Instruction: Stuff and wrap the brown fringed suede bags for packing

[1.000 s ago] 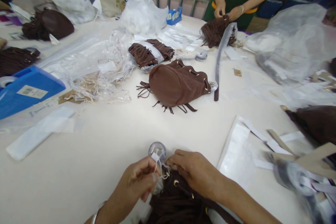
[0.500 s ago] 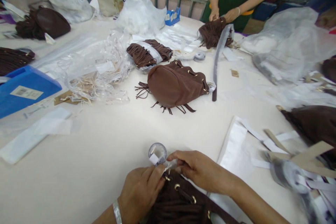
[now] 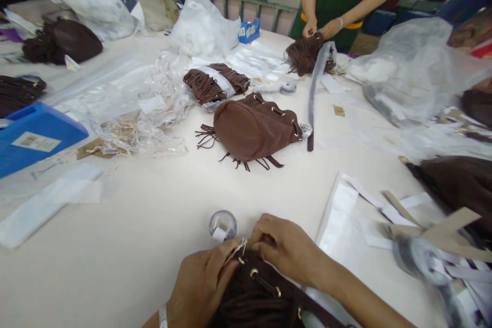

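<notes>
A dark brown fringed drawstring bag (image 3: 265, 294) with gold eyelets lies at the bottom centre, partly cut off by the frame edge. My left hand (image 3: 203, 282) is closed at the bag's top edge, thumb and finger pinching a thin white string (image 3: 240, 247). Close beside it, my right hand (image 3: 286, 246) is pinched at the same rim, on something small and tan that its fingers mostly hide. Just beyond my left fingers sits a roll of clear tape (image 3: 223, 224).
A brown bag (image 3: 246, 128) lies mid-table, with a wrapped fringed bag (image 3: 215, 82) behind it. Blue boxes (image 3: 38, 138) and plastic wrapping stand left. Paper strips (image 3: 442, 238) and white sheets (image 3: 338, 215) lie right. Across the table a person in a green apron (image 3: 342, 0) handles another bag.
My right hand has drawn its fingers into a tighter pinch, and a tan bit now shows at its fingertips. The left hand stays on the bag's rim. The view has shifted slightly.
</notes>
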The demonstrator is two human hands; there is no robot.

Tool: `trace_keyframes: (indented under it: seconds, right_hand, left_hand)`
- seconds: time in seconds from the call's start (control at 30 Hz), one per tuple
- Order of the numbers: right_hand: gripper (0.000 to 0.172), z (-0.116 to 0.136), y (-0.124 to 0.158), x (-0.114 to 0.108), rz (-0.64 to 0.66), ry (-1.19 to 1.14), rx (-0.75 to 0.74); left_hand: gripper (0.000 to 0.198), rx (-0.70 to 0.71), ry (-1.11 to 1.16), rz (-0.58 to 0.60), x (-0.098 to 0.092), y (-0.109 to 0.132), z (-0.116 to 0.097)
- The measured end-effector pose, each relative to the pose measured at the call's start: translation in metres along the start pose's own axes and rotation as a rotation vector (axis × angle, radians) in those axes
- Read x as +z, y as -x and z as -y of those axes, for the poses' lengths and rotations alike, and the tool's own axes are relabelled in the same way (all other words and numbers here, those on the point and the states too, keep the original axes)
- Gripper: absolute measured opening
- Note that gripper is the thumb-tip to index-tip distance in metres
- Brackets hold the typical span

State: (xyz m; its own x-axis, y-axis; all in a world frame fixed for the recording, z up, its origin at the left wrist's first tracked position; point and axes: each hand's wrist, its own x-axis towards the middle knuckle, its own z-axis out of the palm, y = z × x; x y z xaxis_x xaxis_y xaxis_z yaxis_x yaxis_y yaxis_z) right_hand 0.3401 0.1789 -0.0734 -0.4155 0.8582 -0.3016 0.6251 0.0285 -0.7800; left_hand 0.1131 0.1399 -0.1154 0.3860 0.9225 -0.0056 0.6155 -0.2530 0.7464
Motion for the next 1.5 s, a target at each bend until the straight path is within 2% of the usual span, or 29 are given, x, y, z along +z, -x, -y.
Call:
trace_keyframes:
  seconds: [0.07,0.17,0.23,0.33,0.37,0.4,0.43,0.5,0.53,0.6,0.7,0.8,0.87,0.97,1.07,1.17,1.23,1.33,1.4,1.5]
  right_hand:
    - [0.008,0.003,0.009,0.001,-0.120,0.004,-0.014]
    - [0.007,0.003,0.016,0.004,-0.134,-0.075,0.047]
    - [0.009,0.001,0.016,0.004,-0.126,-0.084,0.052]
    - [0.013,0.000,0.014,0.000,-0.122,-0.008,-0.014]
    - [0.015,0.000,0.014,-0.002,-0.113,0.030,-0.032]
    - [0.016,0.001,0.014,-0.005,-0.102,0.072,-0.044]
    - [0.016,0.001,0.014,-0.007,-0.093,0.118,-0.054]
    - [0.019,0.002,0.016,-0.011,-0.086,0.193,-0.070]
    - [0.020,0.002,0.017,-0.012,-0.090,0.202,-0.080]
    - [0.024,0.001,0.020,-0.013,-0.109,0.148,-0.111]
    - [0.028,-0.001,0.022,-0.012,-0.147,0.018,-0.174]
    - [0.035,-0.005,0.023,-0.013,-0.167,0.008,-0.166]
    - [0.036,-0.006,0.023,-0.015,-0.175,0.033,-0.119]
    - [0.027,-0.005,0.021,-0.015,-0.195,0.013,-0.002]
    - [0.023,-0.003,0.020,-0.013,-0.236,-0.054,0.115]
    - [0.025,0.000,0.021,-0.010,-0.279,-0.094,0.146]
    - [0.022,0.004,0.020,-0.010,-0.285,-0.084,0.110]
    - [0.010,0.013,0.018,-0.012,-0.224,0.014,-0.062]
    - [0.015,0.021,0.016,-0.013,-0.160,0.135,-0.159]
    - [0.014,0.032,0.013,-0.015,-0.075,0.329,-0.204]
  left_hand:
    - [0.034,-0.190,0.187,-0.001,-0.005,0.002,-0.007]
    - [0.038,-0.450,0.440,-0.006,-0.015,0.006,-0.016]
    - [0.043,-0.605,0.648,0.118,-0.022,0.006,-0.017]
    - [0.042,-0.829,1.048,0.430,-0.033,0.006,-0.016]
    - [0.039,-0.876,1.162,0.486,-0.037,0.006,-0.015]
    - [0.036,-0.904,1.246,0.492,-0.040,0.007,-0.014]
    - [0.033,-0.910,1.294,0.444,-0.044,0.007,-0.014]
    - [0.034,-0.861,1.287,0.275,-0.049,0.007,-0.014]
    - [0.034,-0.810,1.253,0.198,-0.052,0.006,-0.015]
    - [0.031,-0.695,1.179,0.118,-0.055,0.003,-0.018]
    - [0.027,-0.573,1.138,0.108,-0.056,-0.006,-0.025]
    - [0.030,-0.541,1.113,0.089,-0.052,-0.015,-0.030]
    - [0.031,-0.532,1.105,0.062,-0.047,-0.019,-0.030]
    - [0.036,-0.517,1.091,0.025,-0.039,-0.025,-0.028]
    - [0.052,-0.522,1.068,0.032,-0.030,-0.029,-0.030]
    - [0.065,-0.540,1.043,0.038,-0.020,-0.033,-0.033]
    - [0.074,-0.534,1.042,0.032,-0.013,-0.035,-0.035]
    - [0.088,-0.476,1.040,0.023,-0.005,-0.036,-0.038]
    - [0.088,-0.415,0.976,0.009,-0.002,-0.035,-0.041]
    - [0.081,-0.332,0.793,-0.013,-0.003,-0.034,-0.048]
